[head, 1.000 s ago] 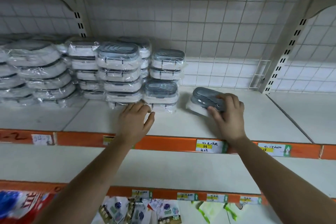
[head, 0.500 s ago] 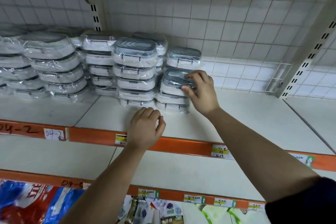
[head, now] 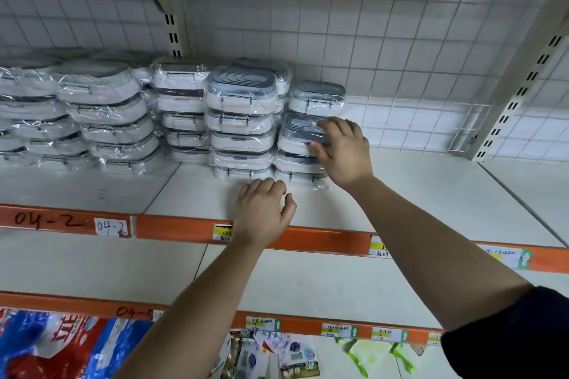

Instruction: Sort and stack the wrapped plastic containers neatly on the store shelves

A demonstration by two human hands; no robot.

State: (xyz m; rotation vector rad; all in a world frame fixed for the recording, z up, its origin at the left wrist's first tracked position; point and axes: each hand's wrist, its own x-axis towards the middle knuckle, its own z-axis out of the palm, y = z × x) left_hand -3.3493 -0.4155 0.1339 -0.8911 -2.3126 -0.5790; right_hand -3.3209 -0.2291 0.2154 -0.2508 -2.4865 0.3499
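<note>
Left hand (head: pixel 261 212), fingers loosely curled and empty, rests on the shelf (head: pixel 431 194); beyond it, right hand (head: pixel 341 151) grips a wrapped container (head: pixel 297 132) atop the short end stack (head: pixel 300 164), where slick film (head: pixel 318 184) or a skewed release may let it slide off.

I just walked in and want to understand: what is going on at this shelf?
A person is stocking the shelf. The right hand grips a wrapped container on top of the short stack at the row's right end and has not yet let go. The left hand rests on the shelf in front of the stacks and holds nothing. To the left stand taller stacks.
</note>
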